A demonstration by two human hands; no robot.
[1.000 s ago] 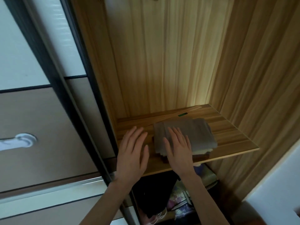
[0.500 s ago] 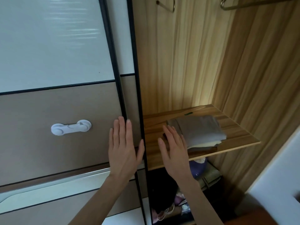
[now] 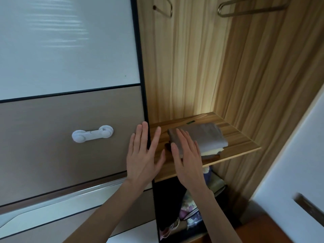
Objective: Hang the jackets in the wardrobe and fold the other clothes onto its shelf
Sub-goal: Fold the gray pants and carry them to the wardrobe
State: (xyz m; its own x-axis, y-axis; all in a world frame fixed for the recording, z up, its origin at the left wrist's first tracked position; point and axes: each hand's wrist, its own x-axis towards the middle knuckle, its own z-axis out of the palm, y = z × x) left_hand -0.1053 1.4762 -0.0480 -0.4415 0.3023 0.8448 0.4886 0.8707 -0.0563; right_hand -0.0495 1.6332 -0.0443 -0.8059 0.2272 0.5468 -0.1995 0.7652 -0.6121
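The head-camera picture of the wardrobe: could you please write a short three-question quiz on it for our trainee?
1. True or false: the left hand grips a hanger.
2. What colour is the top garment of the folded stack on the wooden shelf?
A. grey
B. red
C. black
3. Fill in: the white plastic latch sits on the sliding ____.

Key
1. False: its fingers are straight and hold nothing; the metal hangers hang empty above.
2. A
3. door. The right hand is flat too, fingers over the stack's near edge.

Wooden shelf (image 3: 245,142) carries folded clothes stack (image 3: 205,137): grey on top, cream and possibly brown beneath.
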